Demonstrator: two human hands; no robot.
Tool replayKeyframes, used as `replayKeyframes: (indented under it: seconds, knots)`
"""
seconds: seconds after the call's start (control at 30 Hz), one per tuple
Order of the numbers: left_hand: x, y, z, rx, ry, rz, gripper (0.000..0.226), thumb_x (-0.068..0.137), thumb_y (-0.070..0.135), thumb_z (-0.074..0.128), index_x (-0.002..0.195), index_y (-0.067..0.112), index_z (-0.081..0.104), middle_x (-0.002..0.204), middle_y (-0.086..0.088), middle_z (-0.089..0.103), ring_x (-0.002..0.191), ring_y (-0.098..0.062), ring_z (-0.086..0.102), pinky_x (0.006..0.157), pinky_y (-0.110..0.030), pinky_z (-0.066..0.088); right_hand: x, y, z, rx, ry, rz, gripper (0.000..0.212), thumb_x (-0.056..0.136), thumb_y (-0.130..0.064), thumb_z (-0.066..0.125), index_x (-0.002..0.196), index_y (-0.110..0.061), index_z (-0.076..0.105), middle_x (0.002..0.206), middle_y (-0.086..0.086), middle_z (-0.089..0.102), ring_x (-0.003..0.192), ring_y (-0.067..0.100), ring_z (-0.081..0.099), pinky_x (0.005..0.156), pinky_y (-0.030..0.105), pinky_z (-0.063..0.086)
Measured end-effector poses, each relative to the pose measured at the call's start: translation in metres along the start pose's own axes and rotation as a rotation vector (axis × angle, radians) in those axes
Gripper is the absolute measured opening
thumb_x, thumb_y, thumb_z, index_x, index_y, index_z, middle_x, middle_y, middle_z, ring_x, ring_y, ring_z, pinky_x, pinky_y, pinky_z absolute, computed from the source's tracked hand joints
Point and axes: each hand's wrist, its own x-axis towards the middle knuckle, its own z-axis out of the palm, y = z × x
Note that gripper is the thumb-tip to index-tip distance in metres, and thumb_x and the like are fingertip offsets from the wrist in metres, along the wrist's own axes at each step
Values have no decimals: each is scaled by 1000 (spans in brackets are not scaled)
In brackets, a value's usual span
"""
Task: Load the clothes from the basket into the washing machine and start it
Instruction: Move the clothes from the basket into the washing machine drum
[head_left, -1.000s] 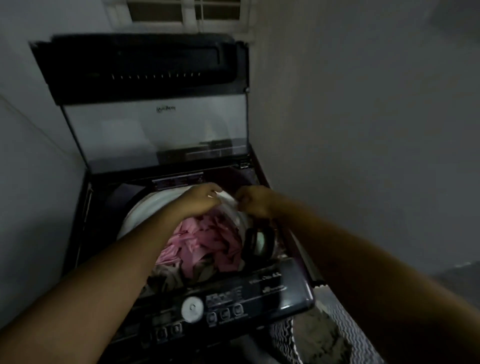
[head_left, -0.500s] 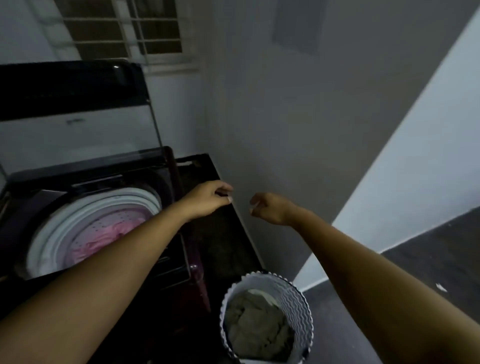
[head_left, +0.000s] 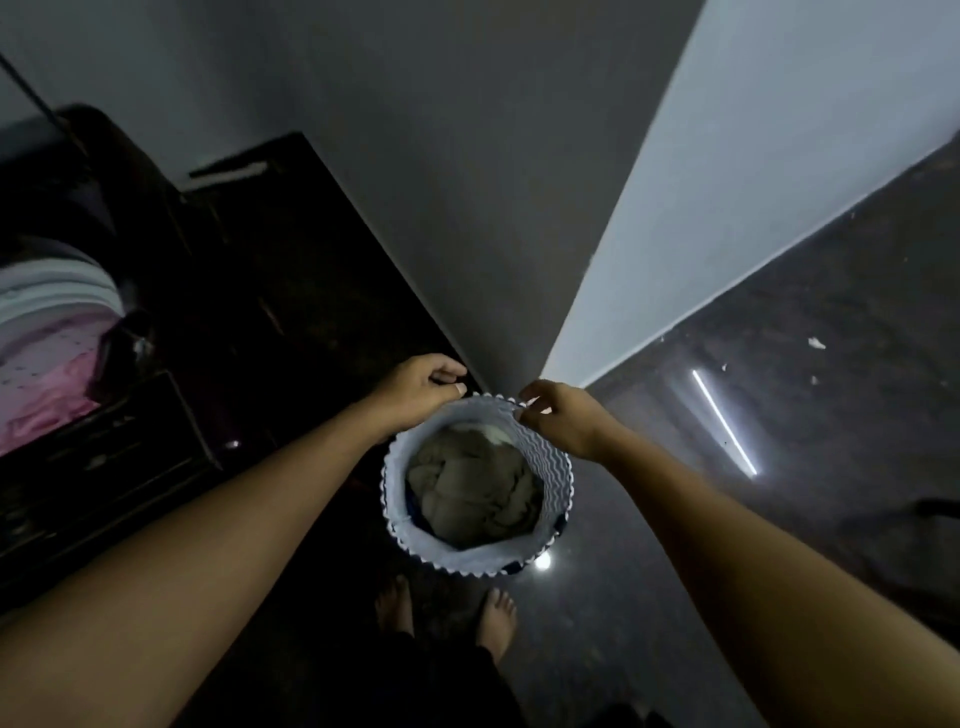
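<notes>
From my remote seat I see the basket (head_left: 467, 560) standing on the dark floor (head_left: 810, 322) in the middle of the view, just beyond the person's bare feet (head_left: 497, 621). It is a round, pale basket with a wavy pattern and a scalloped rim, and a crumpled heap of grey-olive clothes (head_left: 470, 491) lies at its bottom.

Both bare forearms reach forward and down from the near corners and converge on the far rim. The left hand (head_left: 415, 389) sits at the far-left edge of the rim with its knuckles up. Its fingers are curled into the palm, the thumb lies along the forefinger, and I see nothing in it. The right hand (head_left: 563, 418) is over the far-right edge, its fingertips (head_left: 525, 399) bunched together at the scallops. I cannot tell whether they pinch the rim or only overlap it.

To the left stands the dark washing machine (head_left: 249, 270), its tub showing pink laundry (head_left: 44, 400) at the left edge. A grey wall (head_left: 441, 156) rises on the far side, and a bright streak of light (head_left: 723, 422) lies on the floor to the right.
</notes>
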Motion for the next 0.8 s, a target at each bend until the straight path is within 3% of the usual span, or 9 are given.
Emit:
replayKeyframes:
  seconds: [0.2,0.27,0.37,0.53,0.63,0.73,0.8]
  knots:
    - [46,-107,61,-94,-29,-140,25,94,10,68,118,10,67,112,-4,68,112,-18,64,95,-24,50,60,68,92,64,-77,99,40,93,-35,65,131,-21,62,124,3,68,115,25,63,95,32,49]
    - [60,-148,78,-107,-53,-184,23,94,16,69,117,17,67,116,-2,68,115,-16,63,102,-33,51,80,86,124,82,-75,115,40,93,-32,67,130,-19,63,125,6,69,116,27,63,93,30,49]
    - [83,-205,105,-106,-90,-267,25,95,23,68,120,23,64,122,-1,66,115,-15,61,102,-42,53,110,111,173,99,-113,127,41,95,-34,66,133,-19,62,128,10,68,118,30,63,91,29,47]
    - [123,-280,142,-96,-88,-357,34,95,26,68,128,21,62,127,0,62,117,-16,60,91,-29,54,165,145,238,79,-198,142,57,93,-41,66,139,-10,55,132,20,64,120,38,61,96,37,48]
    - [145,-314,161,-79,-83,-404,40,93,26,70,132,19,61,132,-2,61,124,-18,57,106,-38,48,197,163,265,40,-227,155,65,94,-39,65,149,-11,44,142,21,56,128,37,55,100,32,43]
    - [165,-341,181,-149,-62,-476,49,90,24,72,136,19,57,134,-5,61,123,-22,58,96,-34,51,226,176,286,-43,-208,185,86,90,-49,62,160,-23,19,156,17,40,132,38,52,103,37,40]
    - [174,-350,192,-214,-43,-518,54,90,22,70,141,20,53,134,-2,61,119,-21,59,87,-29,48,241,184,300,-53,-107,238,93,91,-47,64,161,-26,7,165,14,21,137,41,45,107,45,38]
